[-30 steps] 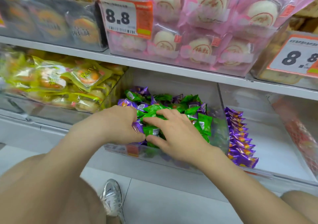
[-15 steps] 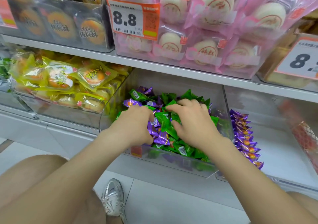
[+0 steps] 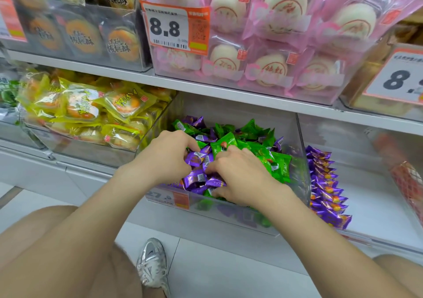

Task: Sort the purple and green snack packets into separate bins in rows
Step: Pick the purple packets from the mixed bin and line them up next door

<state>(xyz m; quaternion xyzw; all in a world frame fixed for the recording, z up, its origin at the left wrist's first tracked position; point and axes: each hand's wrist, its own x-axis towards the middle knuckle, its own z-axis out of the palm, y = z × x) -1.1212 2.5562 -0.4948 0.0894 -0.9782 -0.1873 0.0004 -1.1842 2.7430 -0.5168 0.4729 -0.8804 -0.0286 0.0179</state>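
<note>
Evidently, purple packets point(image 3: 196, 178) are pinched from the mixed bin point(image 3: 229, 112) by the left hand point(image 3: 167, 153) and right hand point(image 3: 242, 178), likely for the purple row point(image 3: 325, 183) alongside.

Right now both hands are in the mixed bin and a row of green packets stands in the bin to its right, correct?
No. The head view shows the row of packets is purple, not green. The left hand and right hand are in the mixed bin.

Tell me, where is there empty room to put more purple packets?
The right bin has bare white floor between the purple packet row and the red netted pack. The middle bin is crowded: green packets and purple packets heaped, left hand and right hand gripping purple ones.
</note>
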